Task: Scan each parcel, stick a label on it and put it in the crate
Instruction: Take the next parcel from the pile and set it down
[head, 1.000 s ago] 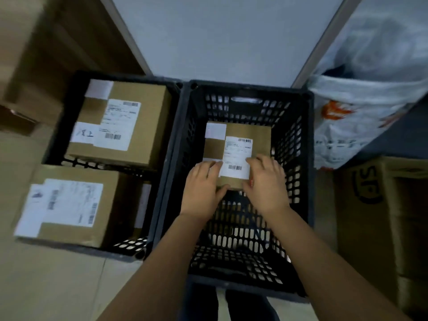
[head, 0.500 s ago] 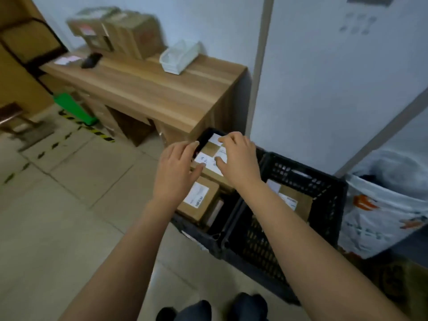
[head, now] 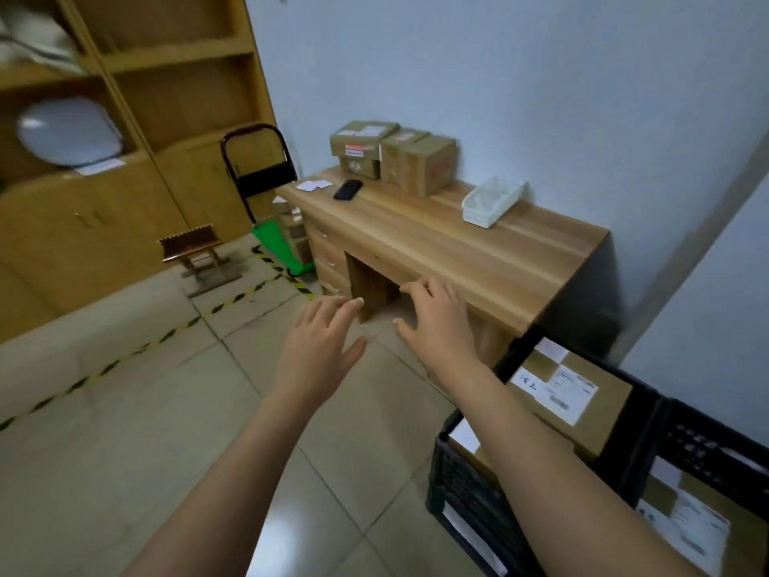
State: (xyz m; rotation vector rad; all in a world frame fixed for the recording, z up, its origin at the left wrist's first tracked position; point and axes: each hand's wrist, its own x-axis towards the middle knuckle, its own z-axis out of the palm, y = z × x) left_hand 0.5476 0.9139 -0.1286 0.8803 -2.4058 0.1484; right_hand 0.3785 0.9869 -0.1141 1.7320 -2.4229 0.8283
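Note:
Both my hands hang in the air in front of me, holding nothing. My left hand [head: 322, 339] has its fingers straight and relaxed; my right hand [head: 435, 322] is spread with fingers loosely bent. Two black crates [head: 470, 497] stand on the floor at the lower right, behind my right forearm. The nearer-left crate holds a labelled cardboard parcel [head: 578, 406]; another labelled parcel [head: 690, 522] lies in the crate at the far right edge. On the wooden desk [head: 449, 251] stand cardboard parcels [head: 391, 154], a dark scanner [head: 347, 189] and white labels [head: 314, 185].
A white plastic tray [head: 491, 199] sits on the desk's right part. A folding chair [head: 258, 168], a green object [head: 279, 247] and a small wooden stool [head: 195, 251] stand left of the desk. Wooden shelving [head: 125, 118] fills the left. Striped tape crosses the tiled floor.
My hands have left the parcel in the right crate and risen, empty. My view has swung left and up from the crates toward the desk.

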